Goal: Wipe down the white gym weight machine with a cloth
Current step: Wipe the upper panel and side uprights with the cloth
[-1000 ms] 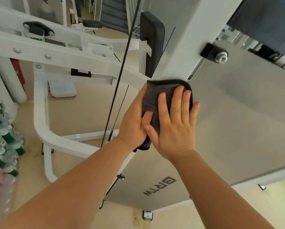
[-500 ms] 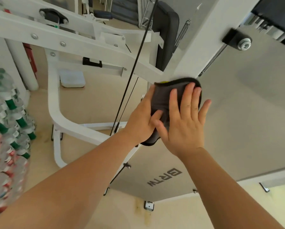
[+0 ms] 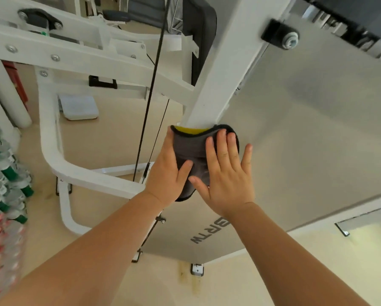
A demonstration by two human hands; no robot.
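Observation:
A grey cloth (image 3: 190, 146) with a yellow inner side is wrapped around the white upright post (image 3: 220, 71) of the weight machine. My left hand (image 3: 167, 173) grips the cloth from the left side of the post. My right hand (image 3: 227, 173) lies flat on the cloth, fingers spread, pressing it against the post and the grey shroud panel (image 3: 306, 133). The lower part of the post is hidden behind the cloth and my hands.
A black cable (image 3: 149, 91) runs down just left of my hands. White frame beams (image 3: 79, 62) and a curved base tube (image 3: 52, 151) stand at the left, a black pad (image 3: 201, 34) above. Stacked water bottles (image 3: 4, 184) fill the left edge.
Both hands and the cloth have slid a short way down the post, and a yellow edge of the cloth now shows at the top. The view has shifted slightly.

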